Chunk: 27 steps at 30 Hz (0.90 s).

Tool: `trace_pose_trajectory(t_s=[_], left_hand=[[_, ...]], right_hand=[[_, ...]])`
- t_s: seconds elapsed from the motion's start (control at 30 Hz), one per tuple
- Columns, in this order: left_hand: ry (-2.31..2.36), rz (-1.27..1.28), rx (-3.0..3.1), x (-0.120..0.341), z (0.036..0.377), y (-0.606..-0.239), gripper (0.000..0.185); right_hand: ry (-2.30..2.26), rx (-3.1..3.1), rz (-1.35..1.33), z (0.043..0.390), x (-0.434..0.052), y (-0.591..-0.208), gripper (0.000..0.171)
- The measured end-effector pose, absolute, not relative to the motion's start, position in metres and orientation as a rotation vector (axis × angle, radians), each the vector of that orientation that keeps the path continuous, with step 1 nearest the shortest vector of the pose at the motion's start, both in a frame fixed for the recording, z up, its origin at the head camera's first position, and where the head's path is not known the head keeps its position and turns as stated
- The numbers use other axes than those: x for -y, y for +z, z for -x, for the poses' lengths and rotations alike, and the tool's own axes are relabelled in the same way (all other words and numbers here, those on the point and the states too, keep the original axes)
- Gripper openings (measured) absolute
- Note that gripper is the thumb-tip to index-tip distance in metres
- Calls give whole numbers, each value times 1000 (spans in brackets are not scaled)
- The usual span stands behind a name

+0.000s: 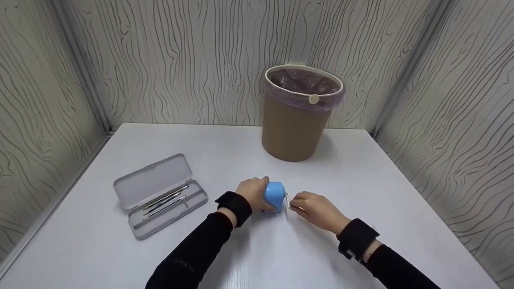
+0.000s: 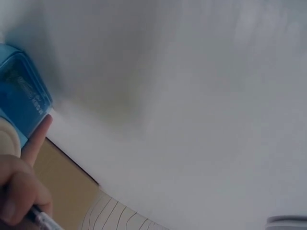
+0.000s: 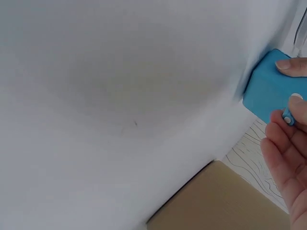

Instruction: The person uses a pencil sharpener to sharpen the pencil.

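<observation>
Gripping the blue sharpener (image 1: 275, 195) at centre frame, the left hand (image 1: 252, 192) wraps round it; the right hand (image 1: 317, 208) pinches its crank (image 1: 286, 200). Loose hold, and it could skid across the table (image 1: 361, 168).

Two hands: a left hand (image 1: 252, 193) and a right hand (image 1: 318, 210). One blue sharpener (image 1: 275, 195). One open grey case (image 1: 160, 195) with about three thin tools (image 1: 166, 200) inside. One brown bin (image 1: 297, 112). One white table (image 1: 361, 180)
</observation>
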<state>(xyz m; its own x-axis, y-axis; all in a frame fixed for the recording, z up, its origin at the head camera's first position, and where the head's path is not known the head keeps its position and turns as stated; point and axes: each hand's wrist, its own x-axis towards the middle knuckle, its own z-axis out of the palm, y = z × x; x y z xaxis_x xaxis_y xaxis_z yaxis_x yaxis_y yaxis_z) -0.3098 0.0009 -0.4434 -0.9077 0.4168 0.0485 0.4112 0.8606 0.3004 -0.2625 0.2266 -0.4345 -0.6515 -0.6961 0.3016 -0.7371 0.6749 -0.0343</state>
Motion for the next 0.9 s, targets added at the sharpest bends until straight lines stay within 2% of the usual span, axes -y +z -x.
trace_pose_trajectory(t_s=[0.37, 0.6, 0.9], left_hand=[[446, -663, -3025, -5, 309, -442, 81], [408, -725, -3059, -3, 312, -444, 74], [436, -738, -3042, -3, 313, -445, 79]], right_hand=[[237, 2521, -1119, 277, -230, -409, 11], [181, 2510, -1099, 292, -227, -400, 10], [127, 2566, -999, 312, -217, -400, 12]])
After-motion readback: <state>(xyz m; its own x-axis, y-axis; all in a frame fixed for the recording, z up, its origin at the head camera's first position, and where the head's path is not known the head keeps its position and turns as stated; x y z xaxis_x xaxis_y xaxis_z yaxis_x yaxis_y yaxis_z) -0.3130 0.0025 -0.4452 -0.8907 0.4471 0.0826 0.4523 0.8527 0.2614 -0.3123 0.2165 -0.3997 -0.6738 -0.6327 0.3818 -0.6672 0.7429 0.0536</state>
